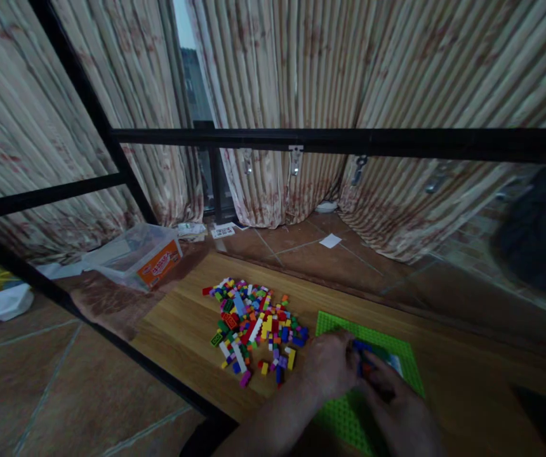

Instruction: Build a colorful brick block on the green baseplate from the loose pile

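Note:
A green baseplate (399, 355) lies on the wooden table (187, 330). Both my hands rest over its middle. My left hand (332, 365) and my right hand (397, 397) are closed together around a small cluster of blue and dark bricks (361, 349) sitting on the plate. The picture is blurred, so which hand grips the cluster is unclear. A heap of several loose coloured bricks (256, 327) lies on the table just left of the plate.
A clear plastic box (134, 254) with an orange label lies tipped at the table's far left corner. Black metal bars (349, 143) frame the table. Curtains hang behind, and paper scraps (330, 240) lie on the tiled floor.

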`<state>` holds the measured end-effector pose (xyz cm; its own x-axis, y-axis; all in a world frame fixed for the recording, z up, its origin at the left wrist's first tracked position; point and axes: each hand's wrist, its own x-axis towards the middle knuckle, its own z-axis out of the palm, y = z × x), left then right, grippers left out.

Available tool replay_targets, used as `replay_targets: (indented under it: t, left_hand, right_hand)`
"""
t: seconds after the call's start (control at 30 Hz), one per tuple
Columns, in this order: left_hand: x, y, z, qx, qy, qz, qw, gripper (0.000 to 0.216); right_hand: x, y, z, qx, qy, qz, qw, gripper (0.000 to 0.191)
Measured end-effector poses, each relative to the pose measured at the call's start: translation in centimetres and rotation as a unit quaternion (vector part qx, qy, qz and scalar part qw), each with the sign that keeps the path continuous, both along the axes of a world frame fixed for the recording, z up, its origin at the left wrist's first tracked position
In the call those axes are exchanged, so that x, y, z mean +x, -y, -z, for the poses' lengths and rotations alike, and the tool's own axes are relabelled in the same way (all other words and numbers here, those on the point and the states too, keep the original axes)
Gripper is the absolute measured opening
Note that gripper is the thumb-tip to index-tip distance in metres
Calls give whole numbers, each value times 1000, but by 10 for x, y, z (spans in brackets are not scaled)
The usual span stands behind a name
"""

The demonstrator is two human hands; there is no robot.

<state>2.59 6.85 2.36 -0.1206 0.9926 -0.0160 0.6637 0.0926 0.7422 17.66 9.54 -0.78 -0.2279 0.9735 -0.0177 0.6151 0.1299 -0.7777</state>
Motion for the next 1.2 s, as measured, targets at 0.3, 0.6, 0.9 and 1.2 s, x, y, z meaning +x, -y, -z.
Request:
replay_targets:
  t: [0.3, 0.6, 0.9, 1.2]
  left_hand:
    - [-2, 3, -14, -36, -8, 29, 999, 46]
    - [2, 5, -10, -21, -35, 46, 998, 38]
    - [4, 11, -11, -14, -50, 30, 998, 34]
    - [-19, 7, -10, 79, -45, -24, 996, 34]
  right_hand:
    - [12, -8, 1, 37, 23, 14, 999, 49]
    - [10, -6, 7, 135, 11, -9, 991, 33]
    - [7, -3, 2, 160, 12, -7, 987, 37]
    - [-3, 1, -7, 158, 13, -20, 987, 41]
